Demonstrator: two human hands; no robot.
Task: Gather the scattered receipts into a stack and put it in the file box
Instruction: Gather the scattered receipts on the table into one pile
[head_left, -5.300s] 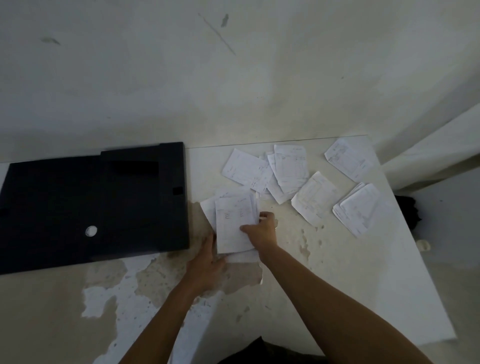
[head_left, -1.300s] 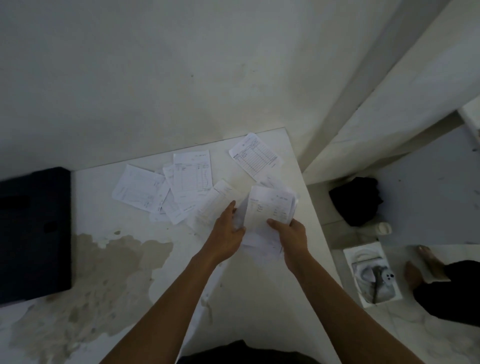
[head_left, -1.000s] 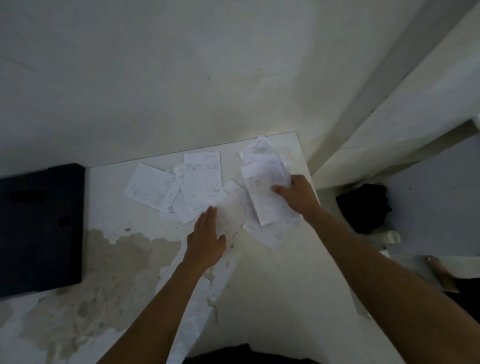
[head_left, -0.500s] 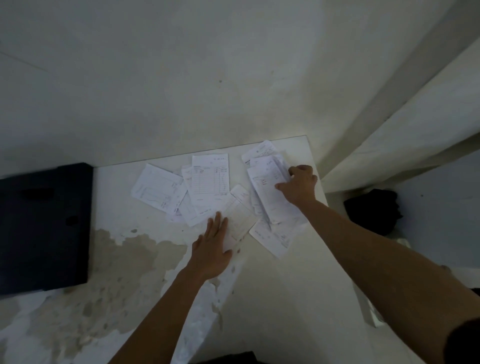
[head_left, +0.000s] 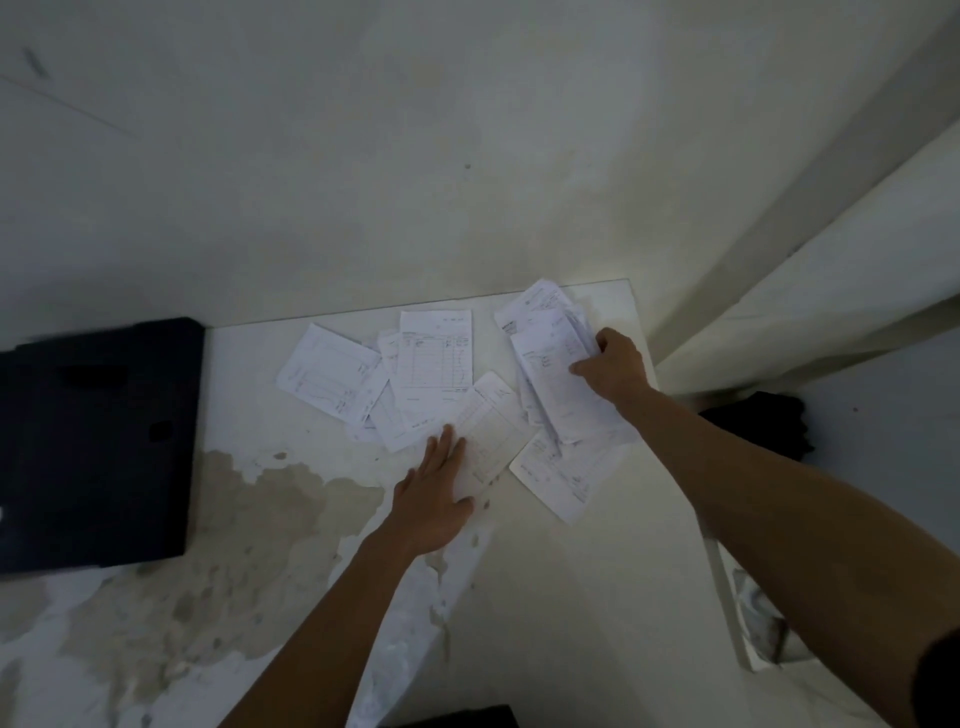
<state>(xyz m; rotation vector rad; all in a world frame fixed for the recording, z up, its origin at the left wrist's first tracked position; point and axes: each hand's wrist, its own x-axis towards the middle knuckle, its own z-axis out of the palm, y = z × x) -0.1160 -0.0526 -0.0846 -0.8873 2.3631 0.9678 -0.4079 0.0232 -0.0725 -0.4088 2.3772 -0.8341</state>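
Several white receipts lie scattered at the back of the white table (head_left: 597, 597). My right hand (head_left: 615, 366) grips a loose bunch of receipts (head_left: 558, 379) near the table's far right corner, over another receipt (head_left: 535, 299) lying there. My left hand (head_left: 434, 493) rests flat, fingers spread, on the near edge of a single receipt (head_left: 488, 441). Further left, a printed receipt (head_left: 434, 364) overlaps others, and one receipt (head_left: 324, 371) lies apart. One more sheet (head_left: 558, 480) lies under the bunch's near end. The black file box (head_left: 93, 441) lies at the table's left end.
A wall rises directly behind the table. The tabletop has a large worn brown patch (head_left: 260, 519) at the front left. The table's right edge drops to the floor, where a dark bundle (head_left: 753, 421) sits. A dark shape (head_left: 447, 719) is at the bottom edge.
My right hand carried the bunch of receipts from the front middle to the far right corner. My left hand let go of the bunch and came down flat on a single receipt.
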